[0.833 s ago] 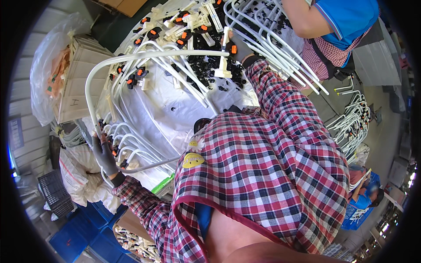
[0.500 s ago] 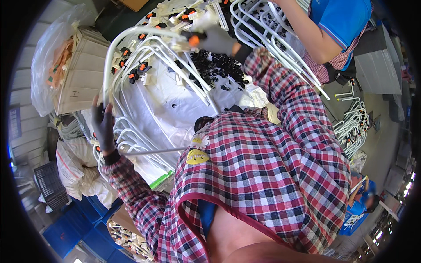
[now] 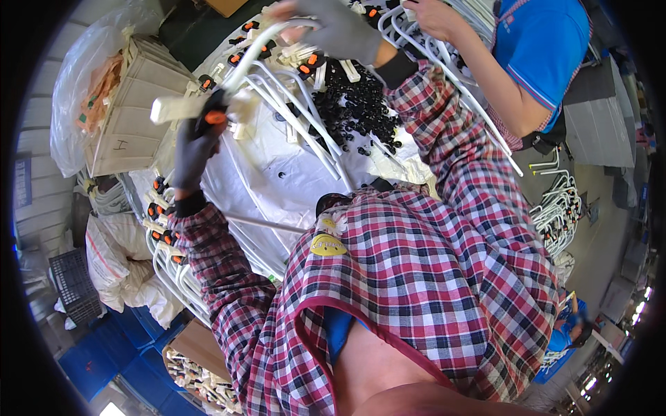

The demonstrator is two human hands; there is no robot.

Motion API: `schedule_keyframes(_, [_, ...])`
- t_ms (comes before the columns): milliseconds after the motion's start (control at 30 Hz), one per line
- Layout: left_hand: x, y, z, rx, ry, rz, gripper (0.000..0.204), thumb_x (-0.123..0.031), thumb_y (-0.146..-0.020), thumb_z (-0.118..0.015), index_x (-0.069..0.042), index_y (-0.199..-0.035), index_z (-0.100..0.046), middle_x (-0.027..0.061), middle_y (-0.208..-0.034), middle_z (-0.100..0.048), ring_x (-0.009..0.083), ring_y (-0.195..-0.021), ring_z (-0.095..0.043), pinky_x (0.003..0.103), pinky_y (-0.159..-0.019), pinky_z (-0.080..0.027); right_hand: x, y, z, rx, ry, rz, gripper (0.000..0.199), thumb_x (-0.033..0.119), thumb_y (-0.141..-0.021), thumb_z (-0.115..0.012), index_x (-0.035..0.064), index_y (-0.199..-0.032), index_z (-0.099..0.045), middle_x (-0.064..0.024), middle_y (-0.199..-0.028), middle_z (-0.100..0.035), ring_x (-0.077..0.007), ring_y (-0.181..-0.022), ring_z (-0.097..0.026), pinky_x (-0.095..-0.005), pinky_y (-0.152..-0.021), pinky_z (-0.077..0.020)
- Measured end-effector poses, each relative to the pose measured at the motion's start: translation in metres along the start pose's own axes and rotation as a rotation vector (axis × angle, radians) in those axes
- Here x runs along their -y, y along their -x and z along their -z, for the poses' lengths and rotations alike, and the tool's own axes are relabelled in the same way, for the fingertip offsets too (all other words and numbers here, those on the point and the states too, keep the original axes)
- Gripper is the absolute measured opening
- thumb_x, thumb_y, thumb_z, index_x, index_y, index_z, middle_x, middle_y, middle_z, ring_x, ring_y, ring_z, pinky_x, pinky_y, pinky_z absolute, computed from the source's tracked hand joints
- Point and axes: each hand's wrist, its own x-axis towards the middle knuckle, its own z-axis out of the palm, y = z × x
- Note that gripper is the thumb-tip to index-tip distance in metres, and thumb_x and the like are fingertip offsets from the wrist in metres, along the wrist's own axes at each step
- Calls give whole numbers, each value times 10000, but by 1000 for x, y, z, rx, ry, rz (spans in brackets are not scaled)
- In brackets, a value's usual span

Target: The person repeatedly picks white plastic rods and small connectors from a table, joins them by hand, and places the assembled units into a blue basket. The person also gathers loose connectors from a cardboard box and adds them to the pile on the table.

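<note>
A worker's gloved left hand (image 3: 191,149) and right hand (image 3: 340,28) each held a grip clamped on a bent white tube (image 3: 260,41) above the surface (image 3: 277,180); finished tubes (image 3: 166,256) lay stacked, black caps (image 3: 357,114) remained.

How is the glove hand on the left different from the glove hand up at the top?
The left hand is a closed fist, gripping the white tube at its orange-and-black fitting; the right hand lies more spread over the tube's upper stretch. The left hand sits lower and nearer the cream crate; the right hand is above the pile of black parts. Both wear grey gloves and checked sleeves.
</note>
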Motion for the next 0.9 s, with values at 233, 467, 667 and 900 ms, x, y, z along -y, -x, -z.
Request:
schedule_keyframes(233, [100, 91, 96, -501, 57, 252, 252, -232, -891, -726, -59, -1028, -603, -45, -664, -505, 45, -460, -418, 214, -411, -301, -178, 157, -49, 427, 576, -411, 217, 140, -845, -607, 140, -1040, -703, -99, -1041, -662, -285, -999, -632, -403, -872, -506])
schedule_keyframes(467, [84, 221, 87, -775, 90, 225, 180, -155, -928, -662, 1, -998, -606, -28, -648, -497, 50, -448, -409, 209, -412, -289, -154, 190, -71, 307, 884, -624, 325, 159, -781, -710, 179, -1101, -660, -86, -1097, -572, -304, -1055, -568, -404, -879, -495])
schedule_keyframes(667, [90, 215, 99, -717, 55, 208, 182, -172, -946, -635, -6, -1020, -618, -30, -626, -485, 53, -445, -393, 216, -421, -257, -131, 196, -57, -59, 524, -872, 372, 197, -738, -792, 115, -1024, -568, -130, -946, -662, -339, -904, -659, -435, -795, -517])
schedule_keyframes(900, [62, 123, 81, -534, 71, 129, 213, -160, -950, -613, -64, -1140, -615, -45, -636, -504, 40, -492, -445, 211, -439, -310, -128, 231, -54, -197, 511, -745, 380, 125, -785, -673, 107, -1157, -597, -156, -958, -698, -359, -925, -666, -438, -804, -521])
